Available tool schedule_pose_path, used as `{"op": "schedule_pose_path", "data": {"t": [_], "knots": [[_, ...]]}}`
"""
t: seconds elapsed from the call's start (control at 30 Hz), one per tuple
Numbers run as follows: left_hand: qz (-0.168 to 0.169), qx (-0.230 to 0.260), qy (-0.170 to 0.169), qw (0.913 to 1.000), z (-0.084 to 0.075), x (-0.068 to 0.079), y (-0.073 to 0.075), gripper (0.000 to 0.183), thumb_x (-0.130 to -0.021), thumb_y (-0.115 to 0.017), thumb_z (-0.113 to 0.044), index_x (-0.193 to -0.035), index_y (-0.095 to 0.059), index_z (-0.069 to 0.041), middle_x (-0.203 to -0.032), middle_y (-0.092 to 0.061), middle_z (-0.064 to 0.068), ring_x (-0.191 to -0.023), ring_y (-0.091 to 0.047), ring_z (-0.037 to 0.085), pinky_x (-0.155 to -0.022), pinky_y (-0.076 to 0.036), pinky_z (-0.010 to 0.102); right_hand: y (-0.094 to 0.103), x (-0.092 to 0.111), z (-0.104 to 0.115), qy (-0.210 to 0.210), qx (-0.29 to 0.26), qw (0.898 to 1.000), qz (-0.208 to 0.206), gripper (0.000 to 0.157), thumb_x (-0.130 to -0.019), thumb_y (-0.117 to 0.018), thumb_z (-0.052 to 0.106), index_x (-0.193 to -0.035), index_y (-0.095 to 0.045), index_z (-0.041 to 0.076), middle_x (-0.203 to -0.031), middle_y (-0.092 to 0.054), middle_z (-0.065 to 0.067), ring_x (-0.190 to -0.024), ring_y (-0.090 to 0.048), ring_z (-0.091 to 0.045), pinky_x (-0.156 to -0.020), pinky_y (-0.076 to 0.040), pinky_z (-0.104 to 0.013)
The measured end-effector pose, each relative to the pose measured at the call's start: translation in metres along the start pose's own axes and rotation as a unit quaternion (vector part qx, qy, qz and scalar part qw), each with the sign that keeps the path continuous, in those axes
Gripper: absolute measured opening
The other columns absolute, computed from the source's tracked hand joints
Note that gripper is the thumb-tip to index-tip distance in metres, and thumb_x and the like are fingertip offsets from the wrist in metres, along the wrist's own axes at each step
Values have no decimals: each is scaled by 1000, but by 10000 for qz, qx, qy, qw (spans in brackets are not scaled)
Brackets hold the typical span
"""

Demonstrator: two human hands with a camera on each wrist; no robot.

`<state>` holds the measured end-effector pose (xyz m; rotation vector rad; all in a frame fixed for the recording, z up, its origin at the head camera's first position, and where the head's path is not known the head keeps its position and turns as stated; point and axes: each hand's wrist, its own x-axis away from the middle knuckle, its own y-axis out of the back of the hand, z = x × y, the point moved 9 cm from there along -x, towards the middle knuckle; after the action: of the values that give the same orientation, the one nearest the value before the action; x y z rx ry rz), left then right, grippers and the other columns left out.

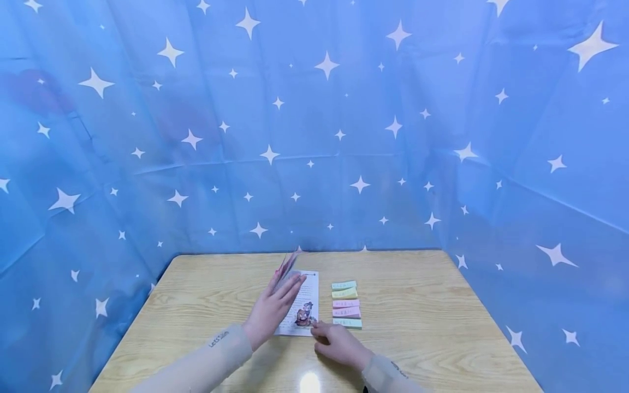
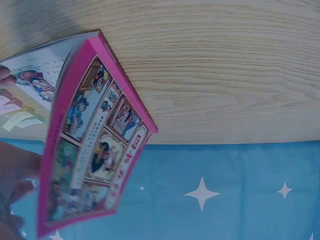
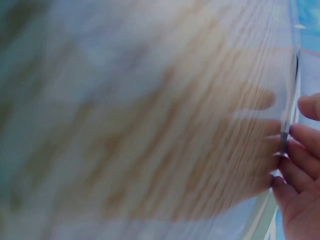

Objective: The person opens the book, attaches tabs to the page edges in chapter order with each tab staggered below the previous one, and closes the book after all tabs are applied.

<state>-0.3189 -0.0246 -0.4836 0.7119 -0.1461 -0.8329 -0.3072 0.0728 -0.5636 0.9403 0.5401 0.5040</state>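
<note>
Looking down on a wood-grain table (image 1: 417,305), we find a booklet (image 1: 309,295) lying partly open near the middle, its pink-bordered cover (image 2: 97,145) raised at a steep slant and a printed page (image 1: 312,281) with a cartoon (image 1: 304,315) lying flat beside it. The left hand (image 1: 272,311) reaches in along the raised side, fingers straight and slightly spread; the right hand (image 1: 341,344) rests by the page's lower right corner, fingers loosely bent, thumb apart, pinching nothing that we can see. We judge the work to be at an early stage: the booklet is opened but not laid flat, and five paper strips (image 1: 346,304), two green, two pink and one yellow, lie in a column just right of the page, none seen on it. The strips carry marks too small for us to read. We cannot tell how many leaves rise with the cover, since the left hand hides part of the page. In the left wrist view that hand is cut off; in the right, what looks like a blurred reflection (image 3: 235,145) fills much of the frame.
</note>
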Motion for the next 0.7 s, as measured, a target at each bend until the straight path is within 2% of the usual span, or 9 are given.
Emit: {"op": "schedule_pose_path", "data": {"t": [0.13,0.23,0.33,0.53,0.63,0.7], "knots": [[363,-208,176,9990,2,1,-11,49,-78,-55,-19,-127,-48,-20,-146,-9,9,-133,0,28,-102,-6,56,1,0,-1,-65,-21,10000,49,34,-82,-57,22,-113,-59,8,-121,-52,-10,-113,-47,-26,-94,-36,-39],[354,-153,315,9988,3,3,-19,37,-78,-54,-19,-115,-59,-20,-145,-16,8,-133,-4,27,-103,-5,54,1,0,0,-84,-41,9999,84,34,-83,-56,22,-113,-59,7,-121,-53,-9,-113,-47,-25,-95,-36,-38],[397,-68,294,9988,0,6,-28,29,-79,-53,-19,-106,-64,-20,-143,-22,6,-133,-9,25,-104,-5,51,1,0,-1,-127,-36,9998,133,34,-83,-56,22,-114,-59,8,-122,-52,-8,-114,-46,-24,-95,-36,-38],[1066,125,208,9940,-10,14,-48,28,-84,-51,-28,-109,-63,-22,-138,-33,3,-131,-18,24,-104,-5,50,-3,-1,-5,-392,-95,9987,303,36,-83,-56,25,-116,-58,11,-124,-51,-5,-116,-45,-21,-96,-34,-36],[1411,371,357,9887,-12,15,-59,31,-84,-51,-31,-111,-62,-21,-136,-37,2,-129,-24,23,-105,-9,48,-2,-1,-4,-437,-128,9985,302,36,-83,-57,25,-116,-58,10,-124,-51,-5,-116,-44,-20,-96,-34,-36],[1521,580,509,9853,-14,15,-63,32,-85,-51,-31,-113,-61,-19,-134,-40,3,-127,-28,22,-104,-14,47,-1,-1,-2,-379,-117,9989,269,36,-83,-56,25,-116,-58,10,-123,-51,-6,-116,-45,-21,-96,-34,-36]]}}
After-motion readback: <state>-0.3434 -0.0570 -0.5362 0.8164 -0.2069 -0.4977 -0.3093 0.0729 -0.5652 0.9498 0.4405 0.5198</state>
